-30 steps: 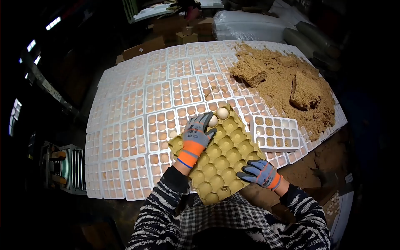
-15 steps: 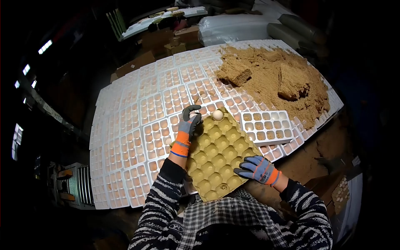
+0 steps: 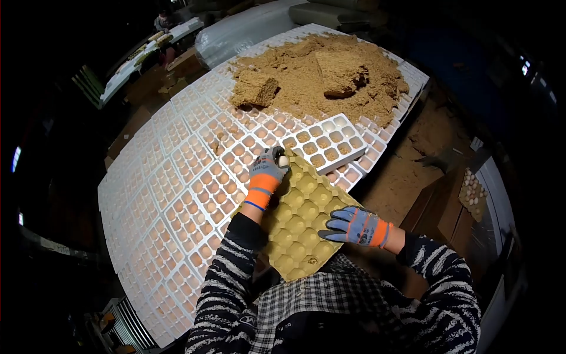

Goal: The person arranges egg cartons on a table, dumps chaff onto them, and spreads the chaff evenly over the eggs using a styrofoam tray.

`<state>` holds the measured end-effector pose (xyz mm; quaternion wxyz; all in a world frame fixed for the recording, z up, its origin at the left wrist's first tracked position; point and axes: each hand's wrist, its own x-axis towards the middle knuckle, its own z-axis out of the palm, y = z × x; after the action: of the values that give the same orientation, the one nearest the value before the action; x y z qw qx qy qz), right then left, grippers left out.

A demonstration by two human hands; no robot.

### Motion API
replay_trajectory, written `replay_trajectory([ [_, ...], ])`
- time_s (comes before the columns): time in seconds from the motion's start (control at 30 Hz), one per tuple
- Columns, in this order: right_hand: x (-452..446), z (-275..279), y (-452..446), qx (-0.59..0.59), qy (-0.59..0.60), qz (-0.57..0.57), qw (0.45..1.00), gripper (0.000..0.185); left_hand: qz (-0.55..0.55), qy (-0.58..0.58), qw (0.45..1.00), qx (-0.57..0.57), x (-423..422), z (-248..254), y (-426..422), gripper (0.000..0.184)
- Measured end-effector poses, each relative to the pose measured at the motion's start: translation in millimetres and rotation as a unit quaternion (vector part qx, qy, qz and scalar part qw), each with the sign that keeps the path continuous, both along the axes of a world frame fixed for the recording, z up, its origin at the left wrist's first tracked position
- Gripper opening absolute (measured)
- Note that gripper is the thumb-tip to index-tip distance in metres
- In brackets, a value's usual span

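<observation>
Left hand (image 3: 269, 166) now around the egg (image 3: 283, 161) at the tray's (image 3: 306, 209) far corner

Egg (image 3: 283, 161) right against left fingers (image 3: 273, 154), at far-left corner of cell tray (image 3: 306, 209); can't tell if seated. Cell tray runs toward body from left fingers; right fingers (image 3: 337, 227) lie on its right side. Foam box (image 3: 354, 154) ahead of right fingers, on egg-filled trays (image 3: 190, 190), which spread left of and beyond left fingers. Heap (image 3: 289, 65) beyond both hands, behind box, two blocks (image 3: 256, 88) on it. Loaded carton (image 3: 473, 192) well right of right fingers.
</observation>
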<state>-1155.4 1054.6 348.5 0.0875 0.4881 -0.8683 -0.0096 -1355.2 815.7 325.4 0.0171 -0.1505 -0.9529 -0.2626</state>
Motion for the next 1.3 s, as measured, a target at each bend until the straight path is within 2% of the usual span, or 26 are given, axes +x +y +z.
replay_trajectory([
  [0.1,22.8,-2.1,8.2,-0.015,0.020,-0.019,1.000,0.051,-0.023,-0.059,0.998,-0.013,5.3,-2.1,16.8,0.055],
  [0.2,37.1,-1.2,15.0,-0.022,0.004,-0.044,0.999,0.050,-0.089,-0.046,0.977,0.187,8.3,-8.7,24.8,0.054],
  [0.23,40.9,-2.0,16.8,-0.035,0.008,-0.051,0.998,0.050,-0.081,-0.049,0.961,0.262,9.5,-13.2,25.2,0.054],
  [0.27,47.9,-1.7,20.2,-0.048,0.013,-0.066,0.997,0.050,-0.106,-0.018,0.937,0.331,1.6,-35.1,22.0,0.055],
  [0.3,52.7,1.6,22.9,-0.052,0.014,-0.080,0.995,0.050,-0.099,-0.033,0.926,0.362,14.8,-14.5,17.0,0.056],
  [0.33,56.6,4.6,24.8,-0.056,0.014,-0.096,0.994,0.050,-0.086,-0.059,0.902,0.419,16.3,-15.3,8.2,0.054],
  [0.37,59.1,0.6,28.0,-0.054,-0.003,-0.106,0.993,0.050,-0.071,-0.083,0.874,0.474,18.3,-16.4,-0.7,0.053],
  [0.4,68.4,-0.3,35.8,-0.051,-0.002,-0.118,0.992,0.050,-0.026,-0.200,0.788,0.582,50.1,19.4,-7.7,0.054],
  [0.53,62.2,-1.6,27.1,-0.079,0.018,-0.128,0.988,0.052,-0.015,-0.218,0.605,0.766,87.5,20.7,-72.2,0.059],
  [0.57,57.3,0.2,21.1,-0.103,0.023,-0.121,0.987,0.048,-0.017,-0.216,0.583,0.783,96.7,14.4,-91.0,0.059],
  [0.6,46.2,-10.6,19.5,-0.152,0.059,-0.083,0.983,0.042,-0.012,-0.172,0.638,0.750,109.6,11.5,-104.7,0.061],
  [0.67,18.6,-18.1,5.9,-0.159,0.038,-0.027,0.986,0.038,0.010,-0.097,0.731,0.676,132.0,26.6,-116.0,0.063],
  [0.8,-16.6,-16.7,-31.2,-0.124,0.011,0.038,0.992,0.040,0.039,0.053,0.864,0.499,134.4,22.5,-128.2,0.064],
  [0.87,-33.6,-19.9,-55.1,-0.131,0.001,0.106,0.986,0.040,0.081,0.120,0.908,0.392,140.5,26.8,-133.0,0.066],
  [0.93,-43.1,-21.3,-73.2,-0.152,0.003,0.153,0.977,0.038,0.116,0.121,0.921,0.352,149.4,11.9,-151.5,0.077],
  [1.0,-50.2,-21.2,-93.1,-0.171,-0.006,0.185,0.968,0.037,0.147,0.105,0.920,0.348,181.0,25.1,-166.1,0.085],
  [1.07,-57.4,-31.1,-113.7,-0.209,-0.027,0.218,0.953,0.038,0.250,0.170,0.927,0.221,220.9,32.6,-181.5,0.084],
  [1.13,-64.3,-40.6,-131.6,-0.244,-0.004,0.256,0.935,0.039,0.397,0.259,0.874,0.110,264.3,30.3,-197.8,0.083],
  [1.17,-65.0,-41.0,-142.8,-0.241,-0.016,0.269,0.932,0.039,0.448,0.278,0.839,0.138,290.0,25.6,-202.6,0.085],
  [1.2,-65.8,-42.6,-156.9,-0.240,-0.021,0.292,0.926,0.039,0.517,0.251,0.813,0.096,310.9,2.5,-210.9,0.087],
  [1.23,-65.1,-45.7,-170.4,-0.251,-0.029,0.306,0.918,0.039,0.527,0.190,0.748,0.355,329.8,-22.7,-209.6,0.091],
  [1.27,-63.2,-45.7,-184.1,-0.262,-0.035,0.317,0.911,0.039,0.490,0.122,0.630,0.590,346.6,-39.4,-205.5,0.094],
  [1.3,-55.4,-38.2,-198.1,-0.251,-0.069,0.325,0.909,0.039,0.484,0.094,0.643,0.586,363.5,-54.9,-201.4,0.092],
])
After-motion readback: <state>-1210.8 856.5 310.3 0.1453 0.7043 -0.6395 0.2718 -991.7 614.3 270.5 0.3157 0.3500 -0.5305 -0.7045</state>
